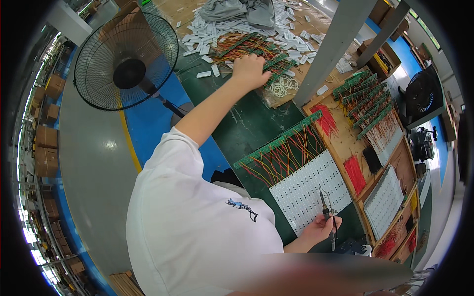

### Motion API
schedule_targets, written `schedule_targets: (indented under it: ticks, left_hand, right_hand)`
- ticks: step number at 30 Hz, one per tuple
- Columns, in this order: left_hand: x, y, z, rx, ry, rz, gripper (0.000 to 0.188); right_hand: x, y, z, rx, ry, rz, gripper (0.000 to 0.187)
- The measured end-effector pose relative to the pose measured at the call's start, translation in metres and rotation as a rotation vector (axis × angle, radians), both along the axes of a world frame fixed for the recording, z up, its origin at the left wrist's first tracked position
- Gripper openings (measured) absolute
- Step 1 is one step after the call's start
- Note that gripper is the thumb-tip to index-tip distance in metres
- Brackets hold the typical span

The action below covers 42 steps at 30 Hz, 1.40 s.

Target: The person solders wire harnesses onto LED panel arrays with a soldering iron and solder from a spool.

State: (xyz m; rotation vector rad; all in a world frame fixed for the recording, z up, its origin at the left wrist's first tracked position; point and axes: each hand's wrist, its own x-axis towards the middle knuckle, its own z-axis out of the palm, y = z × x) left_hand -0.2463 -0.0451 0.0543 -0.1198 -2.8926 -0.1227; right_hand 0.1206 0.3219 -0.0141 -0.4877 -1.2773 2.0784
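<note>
My left hand (251, 71) is stretched out to the far side of the bench, over a pile of green circuit board strips (275, 62) with orange and red wires. Its fingers curl down onto the strips and are partly hidden. Close to my body, my right hand (320, 230) is closed around a soldering iron (325, 209), tip pointing away from me. Below that tip lies a white perforated panel (301, 190). A long green circuit board strip (279, 140) sits along the panel's far side, with red, orange and yellow wires running between them.
Many white plastic pieces (197, 37) and a grey cloth (237, 10) lie beyond my left hand. A standing fan (129, 73) is at the left. On the right, a wooden tray (340, 148) holds red wires (353, 173) and wired boards; a grey post (331, 54) rises beside it.
</note>
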Motion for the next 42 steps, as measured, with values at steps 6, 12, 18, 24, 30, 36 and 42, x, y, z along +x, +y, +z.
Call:
schedule_targets:
  ticks: [6,12,18,24,30,36,42]
  left_hand:
    - [-0.029,0.019,-0.003,-0.066,-0.120,0.088,0.057]
    - [-0.039,0.028,0.011,-0.102,-0.328,0.114,0.047]
    - [-0.038,0.013,-0.004,0.077,-0.425,-0.108,0.054]
    - [-0.017,0.037,0.005,-0.114,-0.417,-0.038,0.077]
    - [-0.020,0.023,0.003,0.029,-0.503,-0.071,0.084]
    - [-0.005,0.034,0.012,-0.014,-0.509,-0.023,0.093]
    - [-0.010,0.033,-0.007,0.119,-0.460,0.040,0.085]
  right_hand:
    - [0.002,0.002,-0.004,0.011,0.026,-0.009,0.010]
    - [0.005,0.005,-0.008,-0.032,0.033,-0.007,0.018]
    - [0.001,-0.002,-0.001,-0.009,0.000,-0.082,0.010]
    - [0.003,0.001,-0.004,-0.075,-0.003,-0.039,0.016]
    - [0.003,-0.003,0.004,0.002,-0.076,-0.031,0.012]
    - [0.000,-0.003,0.005,0.004,-0.112,-0.062,0.012]
    - [0.000,-0.008,0.011,-0.020,-0.118,-0.059,0.010]
